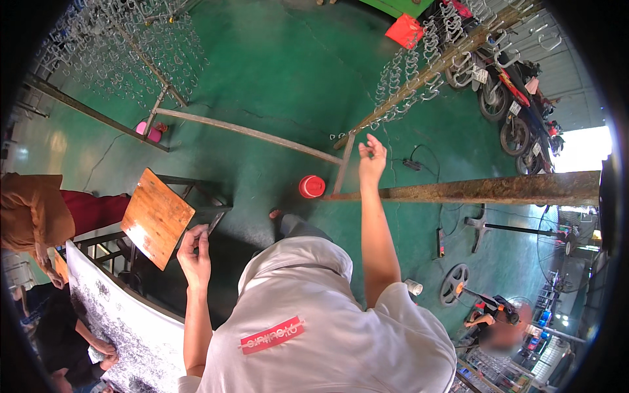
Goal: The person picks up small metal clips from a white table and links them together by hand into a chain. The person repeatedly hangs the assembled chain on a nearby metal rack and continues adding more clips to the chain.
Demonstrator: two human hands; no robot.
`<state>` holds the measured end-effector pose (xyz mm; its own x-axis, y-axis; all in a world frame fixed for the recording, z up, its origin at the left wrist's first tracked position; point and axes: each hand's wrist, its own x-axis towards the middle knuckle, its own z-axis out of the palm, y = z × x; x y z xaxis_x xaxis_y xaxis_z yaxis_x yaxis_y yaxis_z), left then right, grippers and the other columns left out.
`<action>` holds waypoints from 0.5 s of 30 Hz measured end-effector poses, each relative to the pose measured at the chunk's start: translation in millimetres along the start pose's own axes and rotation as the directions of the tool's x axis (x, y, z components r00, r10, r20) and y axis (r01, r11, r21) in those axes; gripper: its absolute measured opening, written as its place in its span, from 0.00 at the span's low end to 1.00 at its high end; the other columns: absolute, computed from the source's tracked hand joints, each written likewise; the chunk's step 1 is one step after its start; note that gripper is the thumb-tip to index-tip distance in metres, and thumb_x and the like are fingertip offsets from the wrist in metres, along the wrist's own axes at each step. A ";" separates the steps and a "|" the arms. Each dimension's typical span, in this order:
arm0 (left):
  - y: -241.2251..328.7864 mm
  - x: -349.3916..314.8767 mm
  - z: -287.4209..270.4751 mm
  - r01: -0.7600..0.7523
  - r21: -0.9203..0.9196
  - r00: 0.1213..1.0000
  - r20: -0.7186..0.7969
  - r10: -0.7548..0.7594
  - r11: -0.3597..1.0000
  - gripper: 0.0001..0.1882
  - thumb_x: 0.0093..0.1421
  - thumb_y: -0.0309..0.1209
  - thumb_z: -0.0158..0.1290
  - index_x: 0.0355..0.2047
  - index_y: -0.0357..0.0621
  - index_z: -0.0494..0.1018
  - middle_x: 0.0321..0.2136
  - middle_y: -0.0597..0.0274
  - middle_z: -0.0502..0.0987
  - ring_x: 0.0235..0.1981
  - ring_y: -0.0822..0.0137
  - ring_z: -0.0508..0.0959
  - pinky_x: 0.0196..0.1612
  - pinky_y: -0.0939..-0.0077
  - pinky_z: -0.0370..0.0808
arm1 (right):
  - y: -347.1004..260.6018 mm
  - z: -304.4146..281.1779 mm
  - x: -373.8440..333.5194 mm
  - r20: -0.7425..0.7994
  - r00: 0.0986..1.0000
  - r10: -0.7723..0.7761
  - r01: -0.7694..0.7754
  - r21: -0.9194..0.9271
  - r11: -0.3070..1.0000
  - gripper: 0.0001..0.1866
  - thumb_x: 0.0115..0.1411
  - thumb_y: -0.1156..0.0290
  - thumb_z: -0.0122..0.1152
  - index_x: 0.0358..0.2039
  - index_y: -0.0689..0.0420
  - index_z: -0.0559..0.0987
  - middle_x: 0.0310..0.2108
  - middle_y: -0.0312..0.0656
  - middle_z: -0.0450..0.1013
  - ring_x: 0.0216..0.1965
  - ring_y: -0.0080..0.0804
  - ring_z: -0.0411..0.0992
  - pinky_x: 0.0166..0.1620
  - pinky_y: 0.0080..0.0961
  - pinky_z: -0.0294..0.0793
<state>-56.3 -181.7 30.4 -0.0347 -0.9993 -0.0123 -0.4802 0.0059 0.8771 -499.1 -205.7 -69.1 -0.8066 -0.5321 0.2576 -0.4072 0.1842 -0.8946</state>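
Note:
My left hand (194, 255) is raised beside a wooden-topped stool (158, 216), its fingers pinched together. A thin dark strip shows by its fingertips; whether it is held or belongs to the stool's frame, I cannot tell. My right hand (372, 160) reaches forward near the corner of a metal rack (344, 164), fingers loosely curled and apart, with nothing visible in them. Ahead of it, shiny bent metal hooks (398, 78) hang in chains from a rusty rail (419, 80). More hooks (131, 52) hang in a dense cluster at the far left.
A red bucket (312, 187) stands on the green floor by the rack. A thick rusty beam (491, 190) runs off to the right. Motorbikes (508, 105) are parked at the far right. Other people work at a white-covered table (131, 327) on the left; another person sits lower right.

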 end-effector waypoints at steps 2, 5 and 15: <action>-0.6 -1.3 -1.1 -0.004 0.014 1.000 -0.002 0.004 1.000 0.07 0.62 0.23 0.51 0.39 0.39 0.76 0.31 0.61 0.78 0.29 0.73 0.74 0.34 0.79 0.71 | 14.8 12.2 4.1 0.007 1.000 0.014 -0.014 -0.018 1.000 0.21 0.51 0.74 0.69 0.47 0.52 0.79 0.39 0.40 0.68 0.36 0.31 0.67 0.43 0.27 0.71; -1.8 -3.5 -4.1 -0.007 0.036 1.000 -0.005 0.007 0.999 0.07 0.62 0.23 0.51 0.39 0.39 0.76 0.29 0.62 0.77 0.28 0.73 0.74 0.33 0.79 0.70 | 21.0 24.2 9.3 -0.033 0.999 0.015 -0.013 0.046 0.999 0.19 0.50 0.72 0.71 0.45 0.52 0.81 0.41 0.41 0.68 0.40 0.31 0.68 0.44 0.28 0.71; -5.7 -13.2 -3.0 -0.014 -0.012 1.000 -0.017 0.014 1.000 0.07 0.61 0.22 0.50 0.39 0.38 0.76 0.29 0.61 0.77 0.26 0.73 0.73 0.31 0.79 0.70 | 14.5 17.4 3.9 -0.171 0.985 -0.018 0.038 0.117 0.992 0.09 0.52 0.71 0.69 0.35 0.58 0.83 0.40 0.42 0.70 0.41 0.35 0.71 0.47 0.30 0.71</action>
<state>-50.4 -168.7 27.0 -0.0263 -0.9996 0.0081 -0.4692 0.0195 0.8829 -500.8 -219.5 -87.4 -0.8605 -0.3864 0.3319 -0.3847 0.0660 -0.9207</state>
